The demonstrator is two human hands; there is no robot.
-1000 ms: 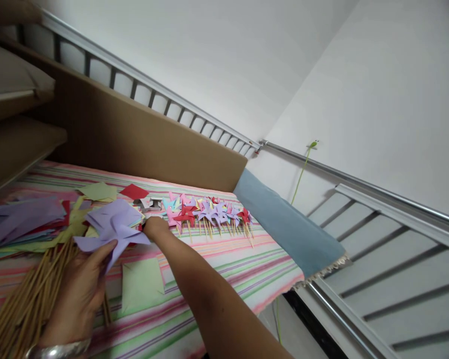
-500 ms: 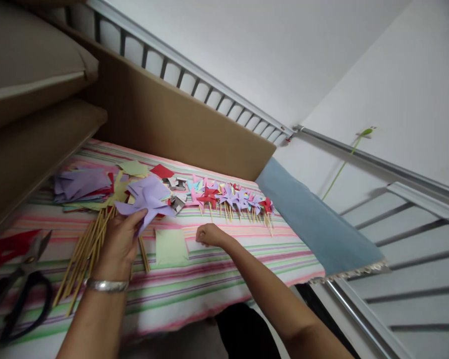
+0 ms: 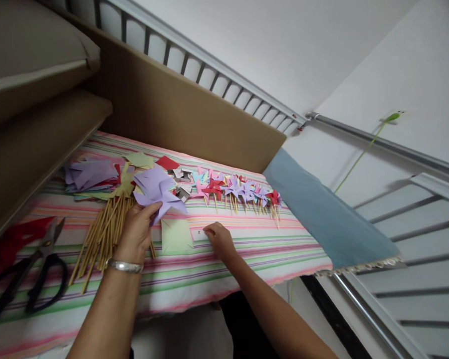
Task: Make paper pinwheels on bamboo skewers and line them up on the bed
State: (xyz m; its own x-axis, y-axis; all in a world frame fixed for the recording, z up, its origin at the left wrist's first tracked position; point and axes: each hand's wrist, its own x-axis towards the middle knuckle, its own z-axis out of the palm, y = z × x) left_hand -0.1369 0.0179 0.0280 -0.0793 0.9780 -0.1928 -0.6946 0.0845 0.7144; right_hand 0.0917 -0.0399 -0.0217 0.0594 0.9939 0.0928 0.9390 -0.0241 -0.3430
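Note:
My left hand (image 3: 140, 232), with a silver bangle at the wrist, pinches a purple paper pinwheel (image 3: 159, 192) by its lower edge. My right hand (image 3: 221, 240) is low over the striped cloth, its fingers pressed together. Whatever they may hold is too small to make out. A tiny dark speck (image 3: 199, 232) shows just left of those fingertips. Between the two hands lies a square of pale green paper (image 3: 175, 235) with cuts at its corners. A bundle of thin wooden sticks (image 3: 104, 232) rests left of my left hand, partly hidden by it.
Finished pinwheels on sticks (image 3: 239, 189) lie in a row toward the far right. Stacked coloured paper (image 3: 92, 174) sits at the back left, near grey cut pieces (image 3: 183, 191). Scissors (image 3: 41, 259) and red paper (image 3: 17, 244) are at the left. A brown board (image 3: 187, 119) stands behind.
The view has shifted slightly, so things appear further right. My right hand remains low by the cloth, and a dark speck now shows beside its fingers. My left hand still holds the pinwheel.

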